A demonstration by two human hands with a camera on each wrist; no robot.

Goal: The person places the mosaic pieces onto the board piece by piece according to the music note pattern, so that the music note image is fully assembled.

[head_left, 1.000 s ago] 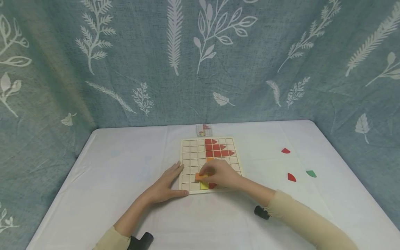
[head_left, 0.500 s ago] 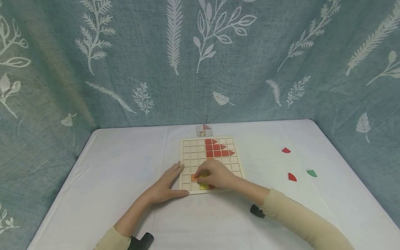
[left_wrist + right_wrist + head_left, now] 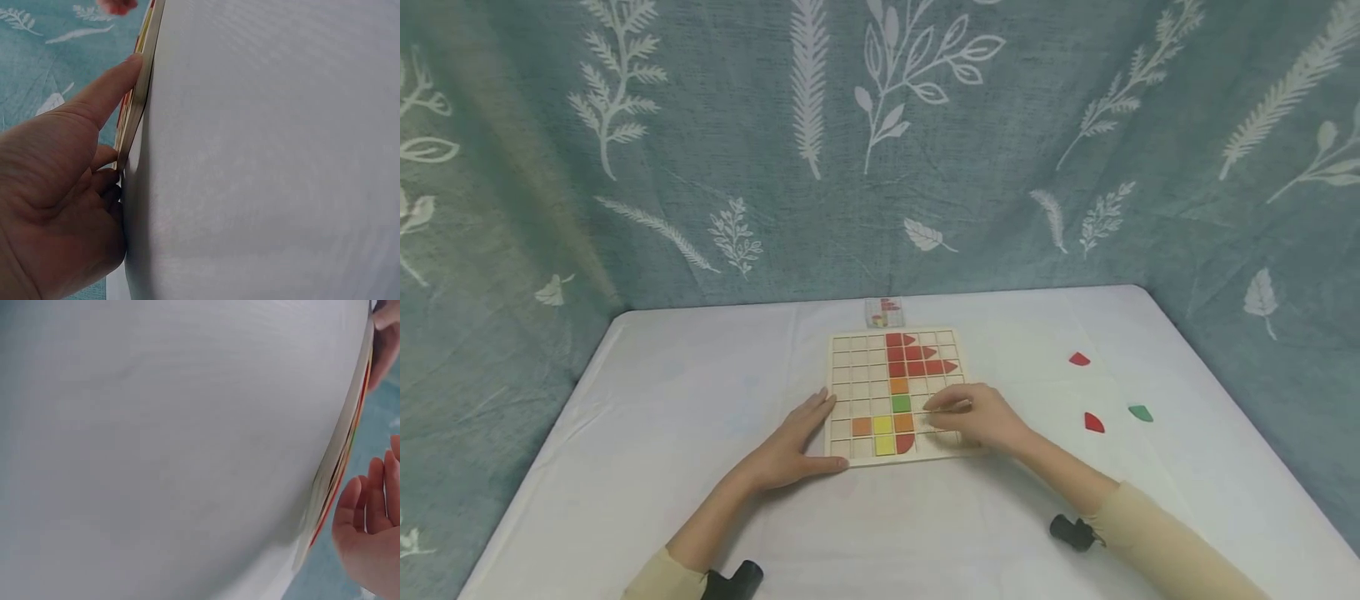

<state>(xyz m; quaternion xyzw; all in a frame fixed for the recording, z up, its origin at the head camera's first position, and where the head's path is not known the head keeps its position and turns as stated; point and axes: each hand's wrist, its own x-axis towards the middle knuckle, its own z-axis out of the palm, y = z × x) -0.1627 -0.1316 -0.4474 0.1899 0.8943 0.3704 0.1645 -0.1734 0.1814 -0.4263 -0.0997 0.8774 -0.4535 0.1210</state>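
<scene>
A pale gridded board (image 3: 850,383) lies on the table with coloured tiles in its cells. Red tiles (image 3: 913,368) fill three rows at the top. Below them run an orange tile (image 3: 899,386) and a green tile (image 3: 901,404). Lower down are another orange tile (image 3: 862,427), yellow tiles (image 3: 885,445) and a rounded red tile (image 3: 905,443). My left hand (image 3: 790,450) rests at the board's lower left corner, its thumb (image 3: 119,81) on the near edge. Over the board's right side hovers my right hand (image 3: 981,414), fingers loosely bent, nothing visible between them.
To the right of the board lie two loose red pieces (image 3: 1079,359) and a green piece (image 3: 1141,413). A small pattern card (image 3: 884,312) sits behind the board. A patterned curtain (image 3: 737,150) hangs beyond the white table (image 3: 700,358).
My right hand has let go of the orange tile, which lies flat left of the upper yellow one, and has drawn back to the right. The left hand stays at the board's corner.
</scene>
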